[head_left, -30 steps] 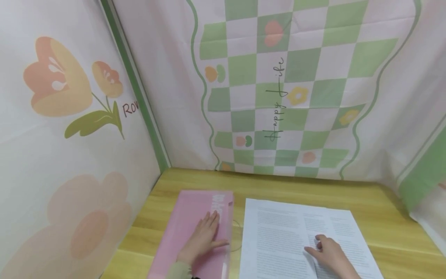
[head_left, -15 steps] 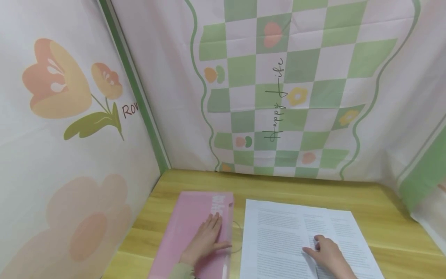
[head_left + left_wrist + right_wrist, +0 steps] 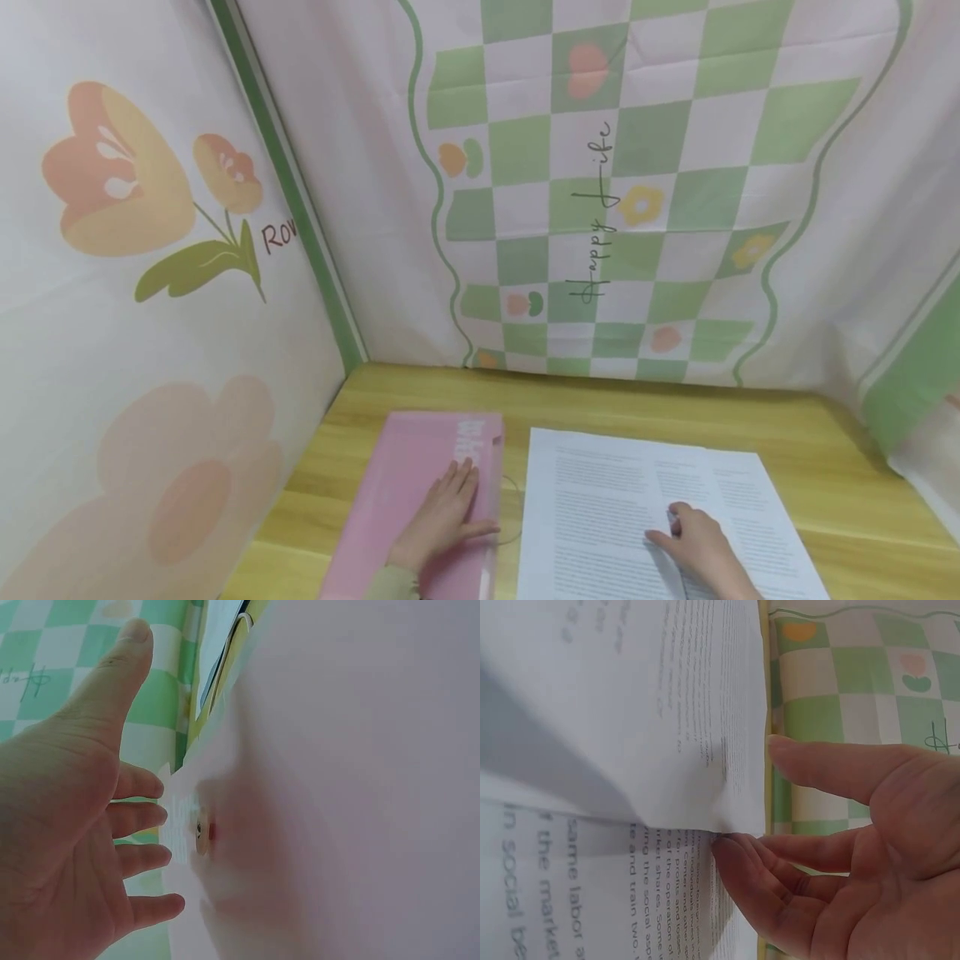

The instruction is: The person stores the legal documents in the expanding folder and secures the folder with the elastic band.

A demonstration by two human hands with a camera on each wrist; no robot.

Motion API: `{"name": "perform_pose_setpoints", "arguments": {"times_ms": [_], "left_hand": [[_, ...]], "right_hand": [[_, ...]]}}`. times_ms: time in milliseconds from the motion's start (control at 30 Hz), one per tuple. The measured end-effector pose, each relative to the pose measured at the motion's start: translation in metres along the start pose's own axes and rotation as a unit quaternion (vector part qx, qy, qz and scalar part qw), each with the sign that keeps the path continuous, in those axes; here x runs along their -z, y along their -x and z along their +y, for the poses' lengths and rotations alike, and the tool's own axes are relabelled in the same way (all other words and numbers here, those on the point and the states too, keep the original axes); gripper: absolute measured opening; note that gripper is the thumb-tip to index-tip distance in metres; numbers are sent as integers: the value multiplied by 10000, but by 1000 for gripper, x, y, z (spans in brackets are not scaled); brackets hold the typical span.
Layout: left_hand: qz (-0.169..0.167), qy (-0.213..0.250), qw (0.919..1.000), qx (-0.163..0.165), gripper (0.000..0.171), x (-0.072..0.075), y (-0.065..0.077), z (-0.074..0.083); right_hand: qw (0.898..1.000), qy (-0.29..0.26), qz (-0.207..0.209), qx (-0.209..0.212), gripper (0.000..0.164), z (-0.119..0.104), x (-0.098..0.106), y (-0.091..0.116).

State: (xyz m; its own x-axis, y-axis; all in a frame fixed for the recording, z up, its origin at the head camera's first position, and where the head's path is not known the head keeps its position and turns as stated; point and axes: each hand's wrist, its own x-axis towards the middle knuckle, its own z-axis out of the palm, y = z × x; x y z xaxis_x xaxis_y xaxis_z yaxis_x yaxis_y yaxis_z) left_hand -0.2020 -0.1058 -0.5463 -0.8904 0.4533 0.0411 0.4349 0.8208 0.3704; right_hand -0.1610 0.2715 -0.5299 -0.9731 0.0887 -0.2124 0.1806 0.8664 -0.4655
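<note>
A pink folder [image 3: 397, 492] with white lettering lies on the table's left side. My left hand [image 3: 441, 517] is spread over it, fingers straight and thumb out to the side. The left wrist view shows a small round button [image 3: 202, 831] on the folder near my fingertips. A thin cord loop [image 3: 513, 510] sticks out from the folder's right edge. On the right, a printed sheet [image 3: 585, 500] overlaps another printed sheet [image 3: 753, 508]. My right hand [image 3: 697, 542] is over their overlap, thumb and forefinger apart. In the right wrist view its bent fingertips are right at the upper sheet's edge.
The wooden table [image 3: 600, 392] ends at the back against a green-and-white checked cloth [image 3: 585, 208]. A white flowered cloth wall [image 3: 135, 333] stands along the left, and another cloth [image 3: 922, 367] hangs at the right.
My right hand has shifted slightly left across the sheets, its thumb and forefinger still apart. The left hand has slid a little to the right on the folder. Folder and sheets lie as before.
</note>
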Motion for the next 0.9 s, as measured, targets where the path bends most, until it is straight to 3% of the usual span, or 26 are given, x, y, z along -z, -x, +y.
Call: {"name": "perform_pose_setpoints", "arguments": {"times_ms": [667, 900], "left_hand": [[-163, -56, 9997, 154, 97, -2, 0, 1], [-190, -172, 9996, 126, 95, -1, 1, 1]], "right_hand": [[9971, -411, -236, -593, 81, -12, -4, 0], [9968, -493, -286, -564, 82, -14, -3, 1]]}}
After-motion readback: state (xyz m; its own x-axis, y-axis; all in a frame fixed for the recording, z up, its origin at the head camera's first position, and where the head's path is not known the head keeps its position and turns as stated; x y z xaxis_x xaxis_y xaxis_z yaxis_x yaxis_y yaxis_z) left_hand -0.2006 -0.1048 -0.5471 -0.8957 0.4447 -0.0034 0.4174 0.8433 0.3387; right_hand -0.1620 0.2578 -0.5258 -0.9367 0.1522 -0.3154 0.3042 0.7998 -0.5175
